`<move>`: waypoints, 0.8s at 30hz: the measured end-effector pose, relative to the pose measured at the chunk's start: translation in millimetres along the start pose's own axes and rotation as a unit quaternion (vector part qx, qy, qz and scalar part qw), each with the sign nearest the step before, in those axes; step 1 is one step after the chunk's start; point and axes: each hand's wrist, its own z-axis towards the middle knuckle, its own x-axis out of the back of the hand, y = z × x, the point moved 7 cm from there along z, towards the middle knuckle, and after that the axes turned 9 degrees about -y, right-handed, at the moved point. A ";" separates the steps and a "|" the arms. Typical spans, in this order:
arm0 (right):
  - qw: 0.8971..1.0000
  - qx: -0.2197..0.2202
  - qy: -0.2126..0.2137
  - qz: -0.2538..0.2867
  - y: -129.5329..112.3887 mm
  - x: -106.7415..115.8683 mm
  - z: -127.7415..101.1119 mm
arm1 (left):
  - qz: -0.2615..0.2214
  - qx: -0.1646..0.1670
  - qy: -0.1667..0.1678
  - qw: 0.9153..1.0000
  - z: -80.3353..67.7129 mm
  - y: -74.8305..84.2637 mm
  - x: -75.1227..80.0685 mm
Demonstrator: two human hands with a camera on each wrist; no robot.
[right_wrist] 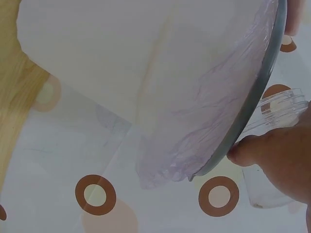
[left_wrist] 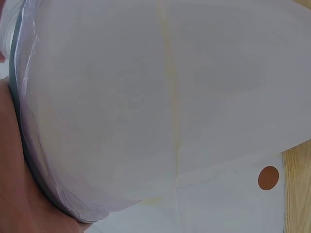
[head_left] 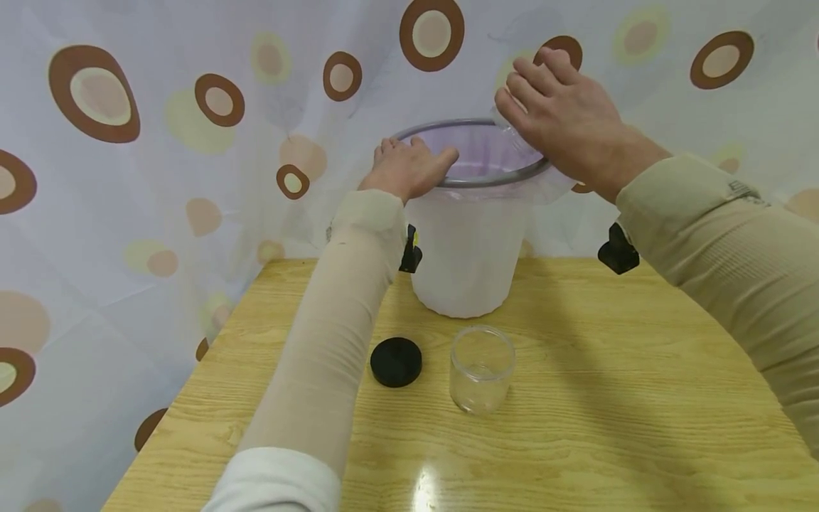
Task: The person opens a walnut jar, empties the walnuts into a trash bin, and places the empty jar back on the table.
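A white bin (head_left: 470, 249) with a grey rim (head_left: 493, 179) and a thin purplish bag lining stands on the table. My left hand (head_left: 409, 167) rests over the rim's near left side, thumb stretched inward above the opening. At the right side of the rim, my right hand (head_left: 563, 117) grips a clear jar (right_wrist: 284, 109) with a threaded neck. The jar lies tipped on its side, its neck toward the bin's opening. In the head view the hand hides most of it. The right thumb (right_wrist: 243, 150) is close to the rim.
Nearer on the wooden table (head_left: 576, 427) stand a clear open jar (head_left: 481, 384) and a black round lid (head_left: 397, 363). Black wrist mounts (head_left: 618, 250) show under the wrists. A patterned curtain (head_left: 160, 178) hangs behind and left.
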 end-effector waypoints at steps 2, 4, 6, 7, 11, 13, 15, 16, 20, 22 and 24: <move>1.000 0.018 -0.012 -0.012 -2.7 -1.1 -1.4 | 0.006 0.000 0.002 1.000 0.0 0.3 0.5; 0.999 0.031 -0.018 -0.019 -4.9 -2.3 -2.4 | 0.008 -0.001 0.005 1.000 0.1 0.6 1.0; 0.999 0.039 -0.016 -0.023 -6.5 -3.5 -2.9 | 0.009 0.000 0.005 1.000 0.2 0.7 1.1; 0.999 0.042 -0.009 -0.024 -7.2 -3.7 -2.9 | 0.009 0.001 0.004 1.000 0.2 0.5 0.8; 0.998 0.049 0.026 -0.024 -9.4 -4.2 -3.4 | 0.012 0.005 0.003 1.000 0.6 -0.4 -0.5; 0.998 0.050 0.039 -0.025 -9.6 -4.0 -3.9 | 0.016 0.006 0.006 1.000 0.7 -0.8 -0.4; 0.998 0.047 0.038 -0.029 -9.0 -3.9 -4.4 | 0.020 0.004 0.012 1.000 0.9 -0.9 0.1; 0.998 0.044 0.032 -0.026 -8.5 -4.1 -4.7 | 0.022 0.004 0.014 1.000 1.0 -1.0 0.5; 1.000 0.022 -0.008 -0.018 -4.9 -6.2 -7.5 | 0.017 0.001 0.014 1.000 1.3 -1.9 0.0; 1.000 0.009 -0.016 -0.009 -2.8 -7.0 -10.0 | 0.014 -0.002 0.014 1.000 1.4 -2.0 -0.4; 1.000 -0.003 0.005 0.001 -0.2 -5.4 -12.6 | 0.009 -0.002 0.013 1.000 1.5 -2.2 -0.5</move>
